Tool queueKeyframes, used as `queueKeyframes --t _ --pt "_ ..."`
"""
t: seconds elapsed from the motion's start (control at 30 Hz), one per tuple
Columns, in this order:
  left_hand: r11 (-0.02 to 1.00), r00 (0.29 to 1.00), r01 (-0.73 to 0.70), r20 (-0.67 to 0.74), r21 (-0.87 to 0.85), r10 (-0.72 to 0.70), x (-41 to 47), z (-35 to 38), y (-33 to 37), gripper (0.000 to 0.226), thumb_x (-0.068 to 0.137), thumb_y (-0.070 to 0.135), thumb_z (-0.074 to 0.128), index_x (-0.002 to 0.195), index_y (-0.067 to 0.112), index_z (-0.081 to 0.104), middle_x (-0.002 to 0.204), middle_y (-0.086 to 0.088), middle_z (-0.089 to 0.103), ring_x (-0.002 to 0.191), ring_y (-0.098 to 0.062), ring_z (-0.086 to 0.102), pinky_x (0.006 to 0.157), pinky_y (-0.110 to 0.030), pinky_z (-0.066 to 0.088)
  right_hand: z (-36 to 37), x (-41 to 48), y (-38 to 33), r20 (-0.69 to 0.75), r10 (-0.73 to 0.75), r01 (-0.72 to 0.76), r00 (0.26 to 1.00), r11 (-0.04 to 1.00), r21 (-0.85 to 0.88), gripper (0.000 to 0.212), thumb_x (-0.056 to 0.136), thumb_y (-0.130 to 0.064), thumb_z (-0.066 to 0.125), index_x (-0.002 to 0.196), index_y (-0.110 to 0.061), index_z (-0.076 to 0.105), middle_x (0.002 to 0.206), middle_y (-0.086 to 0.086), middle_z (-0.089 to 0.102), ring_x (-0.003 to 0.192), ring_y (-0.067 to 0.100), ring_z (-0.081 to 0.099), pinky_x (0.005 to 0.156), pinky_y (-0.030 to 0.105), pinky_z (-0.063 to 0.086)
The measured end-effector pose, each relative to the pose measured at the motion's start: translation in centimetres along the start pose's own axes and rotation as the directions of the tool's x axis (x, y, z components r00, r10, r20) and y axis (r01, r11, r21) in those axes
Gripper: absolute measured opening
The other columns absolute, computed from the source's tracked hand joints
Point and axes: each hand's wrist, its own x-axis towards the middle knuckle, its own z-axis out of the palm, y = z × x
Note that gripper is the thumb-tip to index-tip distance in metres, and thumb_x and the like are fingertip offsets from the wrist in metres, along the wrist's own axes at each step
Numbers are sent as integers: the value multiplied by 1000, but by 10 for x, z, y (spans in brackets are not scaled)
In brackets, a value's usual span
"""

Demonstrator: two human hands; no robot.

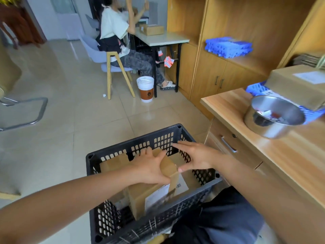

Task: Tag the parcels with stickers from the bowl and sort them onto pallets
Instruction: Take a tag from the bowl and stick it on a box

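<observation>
- I look down into a black plastic crate [175,136] that stands on the tiled floor, just beside the wooden desk [263,155].
- My left hand [149,169] lies on top of a brown cardboard parcel [151,196] that stands tilted inside the crate. The fingers are curled over its upper edge and the thumb presses on the near side, so this hand has hold of the parcel.
- My right hand [195,158] is over the crate, just to the right of the same parcel. Its fingers are stretched flat and spread; the thumb tip is near the corner of the parcel, but I cannot tell if it really touches. This hand holds nothing.
- The parcel carries a white printed label [158,194] on the side turned to me.
- A second parcel [114,162] leans behind it, against the far left wall of the crate.
- On the desk, well apart from the crate, stands a metal bowl [274,117] with small stickers [270,115] inside.
- Behind the bowl, a blue pallet [311,114] lies on the desk and one boxed parcel [297,87] rests on it.
- More blue pallets [228,46] are stacked on the shelf of the wooden cabinet [255,20].
</observation>
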Motion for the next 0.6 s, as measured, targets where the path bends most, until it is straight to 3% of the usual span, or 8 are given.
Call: queueKeyframes --t 0.2,0.3,0.4,0.6 --pt "995 971 -103 -216 12 103 -13 -80 49 115 58 86 56 152 53 -1 149 -14 26 142 -36 24 107 -46 39 -66 -79 15 -300 125 -63 946 977 206 96 77 -79 60 156 -47 15 165 -6 22 151 12 21 123 40 23" --pt "979 927 -196 -315 60 204 -24 -128 85 111 62 86 55 151 55 -3 152 -12 20 145 -36 17 111 -48 33 -97 -128 15 -474 193 -56 859 956 287 92 78 -77 58 156 -41 25 157 -8 37 140 8 39 119 32 31" --pt "953 871 -295 -392 64 296 -32 -166 119 107 64 86 57 149 60 -2 153 -8 19 146 -33 15 111 -48 33 -120 -174 21 -602 271 -85 751 944 320 88 78 -70 57 155 -36 29 151 -14 41 135 3 44 111 20 32" --pt "839 747 -544 -445 20 495 -38 -211 202 105 60 85 61 145 66 3 154 -3 19 149 -28 12 116 -45 31 -144 -275 45 -711 439 -167 549 891 422 82 78 -72 59 151 -50 29 150 -18 43 123 1 55 108 31 44"
